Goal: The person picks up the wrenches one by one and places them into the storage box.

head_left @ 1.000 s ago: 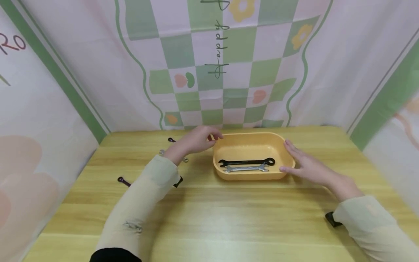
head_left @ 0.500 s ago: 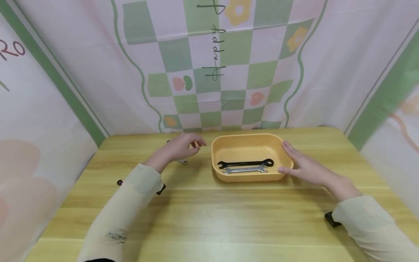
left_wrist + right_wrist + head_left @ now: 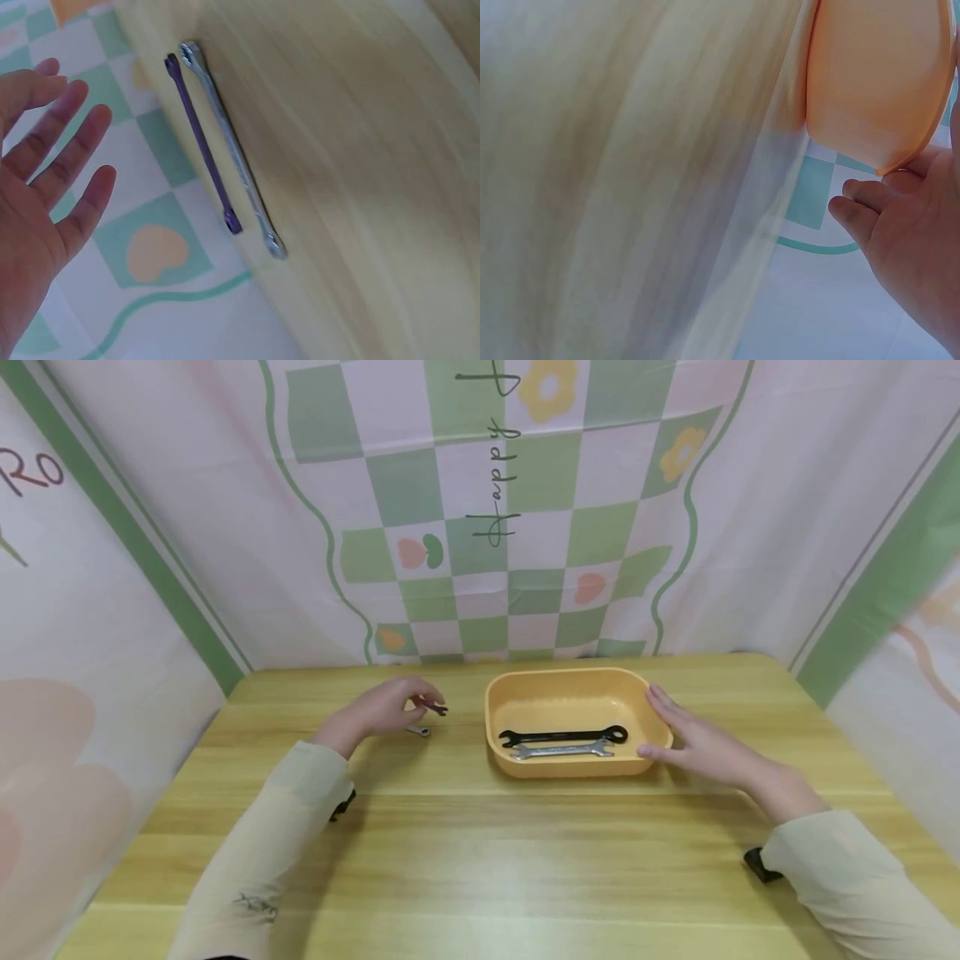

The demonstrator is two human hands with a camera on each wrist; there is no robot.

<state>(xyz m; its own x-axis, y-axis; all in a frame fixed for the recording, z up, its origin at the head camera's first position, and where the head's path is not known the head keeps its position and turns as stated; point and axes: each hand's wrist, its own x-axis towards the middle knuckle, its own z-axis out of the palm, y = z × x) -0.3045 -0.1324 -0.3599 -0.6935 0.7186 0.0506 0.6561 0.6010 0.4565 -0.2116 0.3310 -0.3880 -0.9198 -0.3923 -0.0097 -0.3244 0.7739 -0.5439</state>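
Observation:
My left hand (image 3: 386, 706) hovers over the back left of the table, fingers loosely bent. Beneath it lies a small purple wrench (image 3: 437, 708), mostly hidden in the head view. The left wrist view shows that purple wrench (image 3: 201, 146) flat beside a longer silver wrench (image 3: 234, 154), both apart from the fingers. Only one end of the silver wrench (image 3: 420, 731) shows in the head view. My right hand (image 3: 705, 739) rests against the right end of a yellow plastic bin (image 3: 573, 768), fingers outstretched, thumb at its front rim. Inside lie a black wrench (image 3: 562, 737) and a silver open-end wrench (image 3: 562, 750).
The wooden table (image 3: 517, 868) ends at a patterned cloth backdrop (image 3: 480, 552), with cloth on both sides. A dark wrist device (image 3: 342, 806) shows under the left sleeve, another dark device (image 3: 761, 864) under the right one.
My left hand has moved left, away from the bin's left rim, to above the small wrenches. The purple wrench at the front left is now hidden behind the left arm. My right hand stays on the bin.

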